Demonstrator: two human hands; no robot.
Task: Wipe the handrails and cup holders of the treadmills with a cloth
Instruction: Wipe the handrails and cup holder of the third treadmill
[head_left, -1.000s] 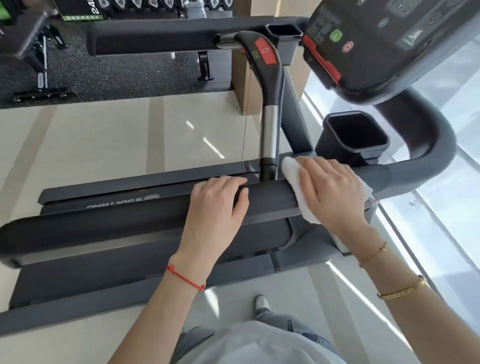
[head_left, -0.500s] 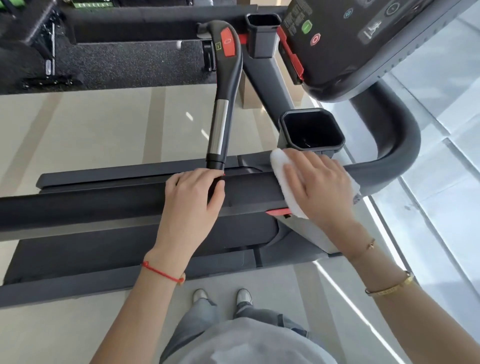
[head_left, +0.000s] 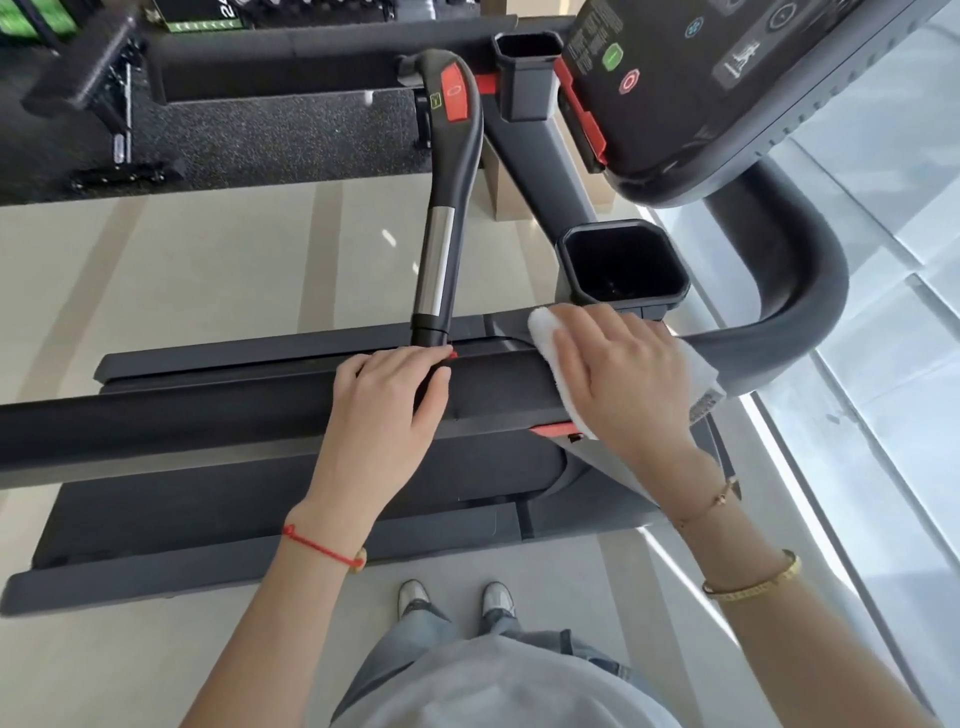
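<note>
Head camera, looking down: a person stands beside a treadmill, both hands on its near side handrail (head_left: 208, 415), a long dark padded bar running across the frame. The right hand (head_left: 623, 374) lies flat with fingers spread over a folded white cloth (head_left: 698, 374), pressing it onto the handrail where the bar begins its curve toward the console (head_left: 727, 78). The cloth drapes over the rail and shows on both sides of the hand. The left hand (head_left: 387, 415) rests on the same rail just to the left, fingers curled over the far edge and thumb along the near side, gripping the bar. A square black cup holder (head_left: 623, 262) sits just beyond the cloth; a second cup holder (head_left: 527, 73) stands farther back by the console. A centre grip bar (head_left: 449, 192) with a silver sensor band and red button rises between the hands. Two gold bracelets (head_left: 748, 582) circle the right forearm, a red string (head_left: 317, 545) the left wrist. Grey shoes (head_left: 452, 597) stand on pale floor.
</note>
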